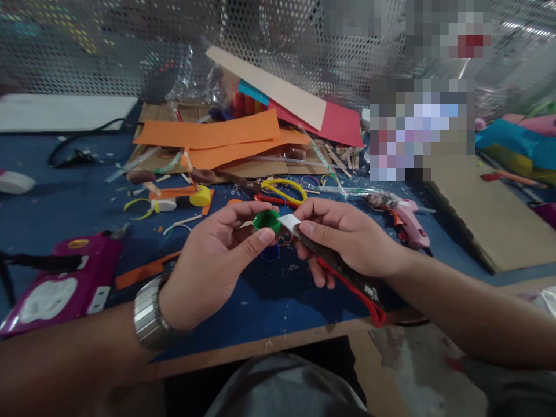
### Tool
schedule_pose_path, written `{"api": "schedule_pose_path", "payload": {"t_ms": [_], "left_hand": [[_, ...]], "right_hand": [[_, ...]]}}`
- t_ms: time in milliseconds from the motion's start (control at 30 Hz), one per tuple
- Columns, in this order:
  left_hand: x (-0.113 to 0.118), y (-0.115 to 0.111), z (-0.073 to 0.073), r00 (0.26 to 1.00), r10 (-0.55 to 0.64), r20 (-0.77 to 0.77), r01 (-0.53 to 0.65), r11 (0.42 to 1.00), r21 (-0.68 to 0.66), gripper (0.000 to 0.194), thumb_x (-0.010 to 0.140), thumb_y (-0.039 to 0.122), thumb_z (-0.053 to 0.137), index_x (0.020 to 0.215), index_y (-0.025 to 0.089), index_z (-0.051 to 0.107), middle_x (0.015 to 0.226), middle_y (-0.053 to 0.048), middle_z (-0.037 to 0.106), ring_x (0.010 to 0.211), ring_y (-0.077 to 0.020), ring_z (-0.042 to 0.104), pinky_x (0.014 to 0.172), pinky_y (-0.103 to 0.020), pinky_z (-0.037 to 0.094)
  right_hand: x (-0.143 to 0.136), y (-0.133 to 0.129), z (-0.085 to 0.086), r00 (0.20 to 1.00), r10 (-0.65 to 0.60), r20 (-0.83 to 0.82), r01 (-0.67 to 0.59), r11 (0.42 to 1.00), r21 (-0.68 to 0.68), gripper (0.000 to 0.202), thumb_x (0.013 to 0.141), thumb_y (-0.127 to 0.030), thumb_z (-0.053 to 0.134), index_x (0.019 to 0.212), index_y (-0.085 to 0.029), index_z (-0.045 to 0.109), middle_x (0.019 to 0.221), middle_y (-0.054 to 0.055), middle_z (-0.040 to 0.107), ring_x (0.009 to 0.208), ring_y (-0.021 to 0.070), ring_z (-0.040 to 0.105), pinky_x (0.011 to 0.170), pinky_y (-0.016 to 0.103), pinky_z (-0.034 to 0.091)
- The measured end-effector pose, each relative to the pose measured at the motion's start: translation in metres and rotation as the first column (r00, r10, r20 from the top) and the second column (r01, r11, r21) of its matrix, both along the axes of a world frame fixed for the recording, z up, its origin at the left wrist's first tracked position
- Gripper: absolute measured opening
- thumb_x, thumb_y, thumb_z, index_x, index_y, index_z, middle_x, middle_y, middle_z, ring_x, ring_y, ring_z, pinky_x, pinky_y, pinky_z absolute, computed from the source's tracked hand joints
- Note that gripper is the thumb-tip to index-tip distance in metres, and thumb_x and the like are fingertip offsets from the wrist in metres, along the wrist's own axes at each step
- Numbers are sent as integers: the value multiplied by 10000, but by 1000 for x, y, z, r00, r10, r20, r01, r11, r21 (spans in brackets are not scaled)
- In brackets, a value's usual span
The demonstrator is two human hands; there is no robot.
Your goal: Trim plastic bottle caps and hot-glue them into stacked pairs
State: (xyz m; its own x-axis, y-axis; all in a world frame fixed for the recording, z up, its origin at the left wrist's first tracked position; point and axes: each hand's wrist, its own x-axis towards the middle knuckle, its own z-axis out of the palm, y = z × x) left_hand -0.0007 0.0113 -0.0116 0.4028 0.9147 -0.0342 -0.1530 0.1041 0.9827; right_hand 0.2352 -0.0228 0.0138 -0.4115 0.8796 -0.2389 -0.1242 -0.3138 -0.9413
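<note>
My left hand (217, 255) pinches a small green bottle cap (266, 220) between thumb and fingers, its hollow side tilted up toward me. My right hand (347, 234) is closed around a utility knife (343, 267) with a dark body and red trim. Its pale, slanted blade (290, 222) points left and meets the right rim of the cap, or lies just beside it. Both hands are above the front of the blue table (260, 315). Just beyond them lie scissors (284, 188) with yellow and red handles.
A pink glue gun (408, 223) lies to the right, beside a cardboard sheet (490, 214). A purple device (65, 278) is on the left. Orange paper strips (208, 132) and wooden sticks sit behind. A small orange model (174, 194) with wheels stands left of centre.
</note>
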Motion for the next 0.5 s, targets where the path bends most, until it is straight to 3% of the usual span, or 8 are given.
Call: {"api": "schedule_pose_path", "payload": {"t_ms": [167, 367, 500], "left_hand": [[0, -1, 2, 1000, 0, 1, 0, 1000, 13, 295, 947, 339, 971, 1223, 313, 870, 1218, -12, 888, 1098, -177, 826, 966, -241, 662], [0, 1, 2, 999, 44, -9, -44, 999, -7, 344, 904, 391, 1006, 1214, 310, 882, 1166, -18, 900, 1017, -181, 833, 921, -249, 678], [-1, 2, 2, 998, 32, -46, -30, 999, 40, 341, 914, 394, 996, 1220, 292, 884, 1175, -38, 905, 1081, -213, 843, 946, -266, 683]], "right_hand": [[0, -1, 1, 1000, -19, 21, 19, 1000, 0, 304, 1087, -412, 754, 945, -222, 563, 752, -57, 719, 465, 119, 735, 387, 173, 589], [-1, -2, 5, 996, -37, 81, 35, 999, 21, 281, 1093, -386, 732, 940, -221, 563, 742, -63, 708, 433, 100, 705, 369, 155, 562], [-2, -2, 5, 991, -46, 122, 42, 999, 32, 262, 1083, -355, 736, 939, -221, 564, 730, -71, 702, 418, 94, 692, 358, 150, 553]]}}
